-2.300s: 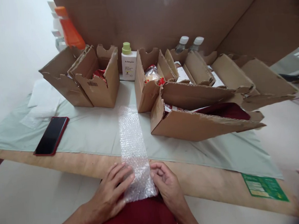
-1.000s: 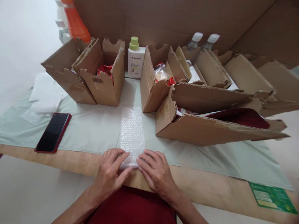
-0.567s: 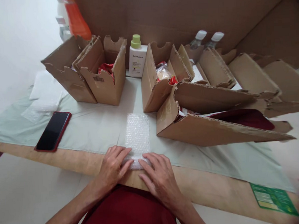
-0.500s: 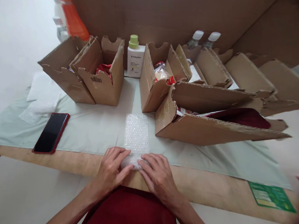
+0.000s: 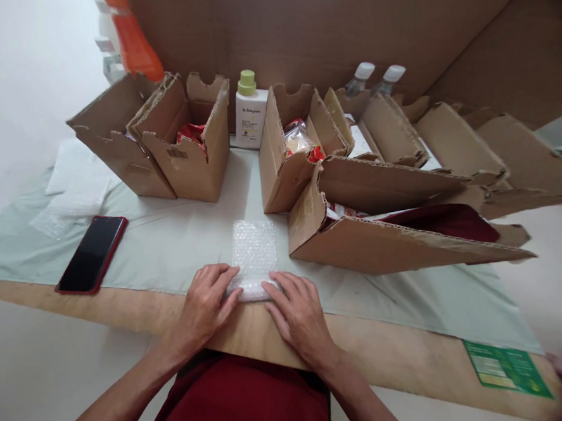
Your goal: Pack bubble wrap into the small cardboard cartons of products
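Note:
A strip of clear bubble wrap [image 5: 255,247] lies on the pale green cloth in front of me, its near end rolled or folded into a thicker edge. My left hand [image 5: 210,300] holds the left end of that edge between thumb and fingers. At the right end, my right hand [image 5: 296,305] grips it the same way, fingertips on top. Whether anything is inside the roll I cannot tell. Beyond the strip's far right corner stands a long open cardboard box [image 5: 388,245] with a dark red item [image 5: 448,222] in it.
A phone in a red case [image 5: 92,254] lies at left, near more bubble wrap [image 5: 76,178]. Several cut cardboard boxes [image 5: 187,165] line the back around a white bottle with a green cap [image 5: 250,117]. An orange bottle [image 5: 138,48] stands back left, a green card [image 5: 507,368] front right.
Both hands have moved slightly away from me with the rolled edge, and the flat part of the bubble wrap is shorter. The view has shifted slightly.

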Motion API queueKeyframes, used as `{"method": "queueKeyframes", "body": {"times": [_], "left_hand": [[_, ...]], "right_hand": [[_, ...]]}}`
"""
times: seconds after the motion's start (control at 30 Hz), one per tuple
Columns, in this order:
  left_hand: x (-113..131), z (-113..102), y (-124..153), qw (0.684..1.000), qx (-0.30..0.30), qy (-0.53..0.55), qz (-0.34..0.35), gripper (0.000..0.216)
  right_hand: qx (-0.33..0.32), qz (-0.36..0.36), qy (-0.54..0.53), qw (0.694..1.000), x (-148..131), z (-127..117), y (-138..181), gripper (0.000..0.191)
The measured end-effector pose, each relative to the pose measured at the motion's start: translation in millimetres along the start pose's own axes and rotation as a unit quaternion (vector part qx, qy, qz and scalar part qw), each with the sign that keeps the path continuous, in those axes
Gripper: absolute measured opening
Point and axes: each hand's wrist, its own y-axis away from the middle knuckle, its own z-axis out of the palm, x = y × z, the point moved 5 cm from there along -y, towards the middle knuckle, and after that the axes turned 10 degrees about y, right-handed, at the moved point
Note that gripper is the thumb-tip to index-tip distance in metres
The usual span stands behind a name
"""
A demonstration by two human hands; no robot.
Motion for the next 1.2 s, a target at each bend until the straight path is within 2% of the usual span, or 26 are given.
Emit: {"method": "queueKeyframes", "body": {"times": [0.13, 0.3, 0.43, 0.57, 0.67, 0.8, 1.0, 1.1, 1.17, 1.2], "left_hand": [[12.2, -3.2, 8.6, 0.998, -0.028, 0.032, 0.045, 0.033], [18.2, -6.3, 16.7, 0.994, -0.065, 0.078, 0.04, 0.036], [9.9, 0.1, 4.4, 0.996, -0.04, 0.068, 0.034, 0.029], [-2.9, 8.9, -15.1, 1.0, -0.003, 0.016, 0.023, 0.022], [-3.5, 7.3, -18.0, 1.0, 0.011, 0.005, 0.021, 0.024], [2.1, 5.6, -9.8, 0.999, -0.005, -0.003, 0.042, 0.026], [-18.7, 17.1, -26.7, 1.0, 0.006, 0.011, -0.02, 0.024], [-22.1, 7.9, -34.5, 0.997, 0.044, 0.01, -0.059, 0.026], [-20.0, -4.6, -28.6, 0.988, 0.065, 0.06, -0.129, 0.029], [-19.0, -9.6, -21.7, 0.973, 0.069, 0.117, -0.186, 0.029]], "right_hand": [[0.001, 0.008, -0.054, 0.998, 6.9, -1.7, -8.9, 0.021], [-0.055, 0.024, -0.121, 0.991, 1.5, -15.4, 2.4, 0.02], [-0.02, 0.045, -0.037, 0.998, 1.9, -21.5, 9.4, 0.025], [-0.007, 0.017, 0.027, 0.999, 0.7, -11.3, 1.0, 0.028], [-0.01, 0.026, 0.016, 0.999, 6.5, -1.5, -9.8, 0.025], [-0.016, 0.047, -0.011, 0.999, 12.8, 3.8, -16.0, 0.028], [-0.033, 0.034, 0.021, 0.999, 10.9, 8.1, -19.8, 0.036], [-0.049, 0.063, -0.014, 0.997, 20.2, 16.2, -29.7, 0.035], [-0.041, 0.084, -0.036, 0.995, 25.6, 18.5, -34.4, 0.033], [-0.034, 0.091, -0.044, 0.994, 26.6, 18.1, -34.9, 0.031]]}}
